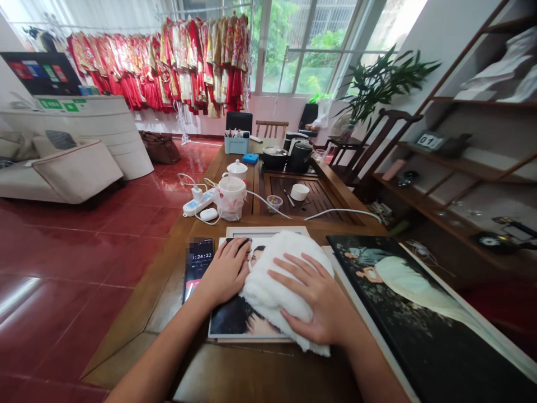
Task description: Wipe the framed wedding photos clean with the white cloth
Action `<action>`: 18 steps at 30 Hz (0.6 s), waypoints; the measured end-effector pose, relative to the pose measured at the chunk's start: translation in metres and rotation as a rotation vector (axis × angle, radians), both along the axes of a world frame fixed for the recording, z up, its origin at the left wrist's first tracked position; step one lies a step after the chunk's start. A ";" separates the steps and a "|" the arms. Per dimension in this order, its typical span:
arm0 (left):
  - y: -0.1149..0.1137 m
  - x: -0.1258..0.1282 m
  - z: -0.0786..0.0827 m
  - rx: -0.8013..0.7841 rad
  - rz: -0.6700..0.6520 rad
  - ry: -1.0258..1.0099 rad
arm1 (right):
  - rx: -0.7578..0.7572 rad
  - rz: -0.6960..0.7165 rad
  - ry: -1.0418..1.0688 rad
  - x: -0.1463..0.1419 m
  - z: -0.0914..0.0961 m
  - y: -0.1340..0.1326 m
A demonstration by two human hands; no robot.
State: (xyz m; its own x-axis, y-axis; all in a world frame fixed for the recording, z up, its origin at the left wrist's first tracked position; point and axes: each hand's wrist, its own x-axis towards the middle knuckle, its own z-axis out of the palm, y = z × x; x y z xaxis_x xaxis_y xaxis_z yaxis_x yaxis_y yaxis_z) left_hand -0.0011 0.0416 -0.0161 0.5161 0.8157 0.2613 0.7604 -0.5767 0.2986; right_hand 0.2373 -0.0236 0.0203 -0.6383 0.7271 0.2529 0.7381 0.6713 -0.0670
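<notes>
A framed photo (235, 319) lies flat on the wooden table (168, 291) right in front of me. My left hand (224, 271) rests flat on its left part, fingers stretched out. My right hand (314, 299) presses a white fluffy cloth (277, 268) down on the photo's right part, fingers spread over the cloth. The cloth hides much of the picture.
A phone (198, 266) with a timer lies left of the photo. A large dark photo panel (403, 313) lies to the right. Behind stand a white kettle (230, 197), power strip (197, 204), cables, tea tray (312, 196) with a bowl, and shelves (470, 168) at right.
</notes>
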 end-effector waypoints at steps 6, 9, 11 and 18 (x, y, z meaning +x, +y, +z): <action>-0.001 -0.001 0.000 0.016 -0.005 -0.004 | 0.082 -0.122 0.033 0.023 -0.003 0.004; -0.001 -0.001 0.000 0.016 -0.005 -0.001 | 0.078 -0.100 0.029 0.020 -0.001 0.002; -0.001 -0.001 -0.001 0.010 -0.004 0.003 | 0.044 -0.040 0.013 0.011 0.001 0.000; 0.000 0.000 -0.002 0.004 -0.002 -0.014 | 0.005 0.018 0.030 0.002 0.000 -0.001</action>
